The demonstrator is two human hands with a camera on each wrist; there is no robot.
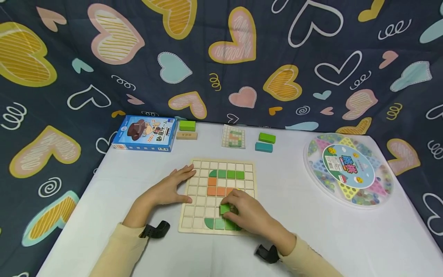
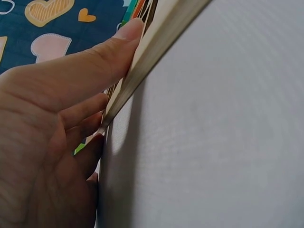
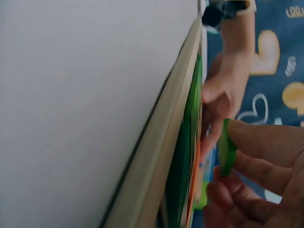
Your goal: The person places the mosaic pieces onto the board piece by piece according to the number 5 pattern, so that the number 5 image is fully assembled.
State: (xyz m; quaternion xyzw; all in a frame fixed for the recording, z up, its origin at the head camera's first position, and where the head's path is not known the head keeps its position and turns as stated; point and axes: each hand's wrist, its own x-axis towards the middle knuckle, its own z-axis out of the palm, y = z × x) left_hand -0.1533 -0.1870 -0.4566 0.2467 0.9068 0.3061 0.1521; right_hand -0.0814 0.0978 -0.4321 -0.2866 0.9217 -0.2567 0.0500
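Observation:
A pale wooden grid board (image 1: 188,222) lies on the white table. Along its left edge rests my left hand (image 1: 166,189), fingers spread and thumb apart; in the left wrist view the thumb (image 2: 102,64) touches the rim. My right hand (image 1: 249,213) pinches a green square tile (image 1: 224,209) between thumb and fingers over the board's lower middle. The right wrist view has this tile (image 3: 228,147) held just off the board. Green tiles (image 1: 231,174) fill part of an upper row, orange tiles (image 1: 212,191) sit below them, and more green tiles (image 1: 219,224) line the bottom row, partly hidden by my right hand.
Behind the board lies a patterned card (image 1: 233,136). Green block (image 1: 267,138) and teal block (image 1: 264,147) are right of it. A blue game box (image 1: 145,132), green block (image 1: 187,125) and wooden block (image 1: 187,135) stand back left. A round marble game (image 1: 349,171) lies right.

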